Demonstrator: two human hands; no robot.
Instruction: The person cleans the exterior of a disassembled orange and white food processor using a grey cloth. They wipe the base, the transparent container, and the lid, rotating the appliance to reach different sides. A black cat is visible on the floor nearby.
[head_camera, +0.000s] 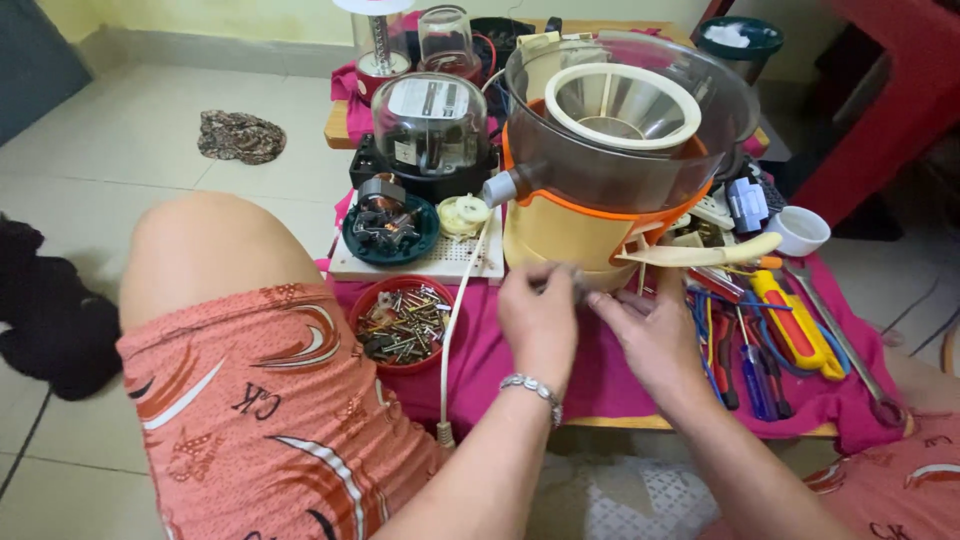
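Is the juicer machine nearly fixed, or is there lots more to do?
Looks like the middle. Done: a motor part already lies out in a green dish, and loose screws fill the red bowl. In hand: the left hand and right hand work at the juicer base. Left: those parts aren't back in, and screwdrivers lie ready.

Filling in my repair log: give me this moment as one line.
left hand: at juicer base | right hand: beside it, fingers on base | screw bowl: left | screwdrivers: right
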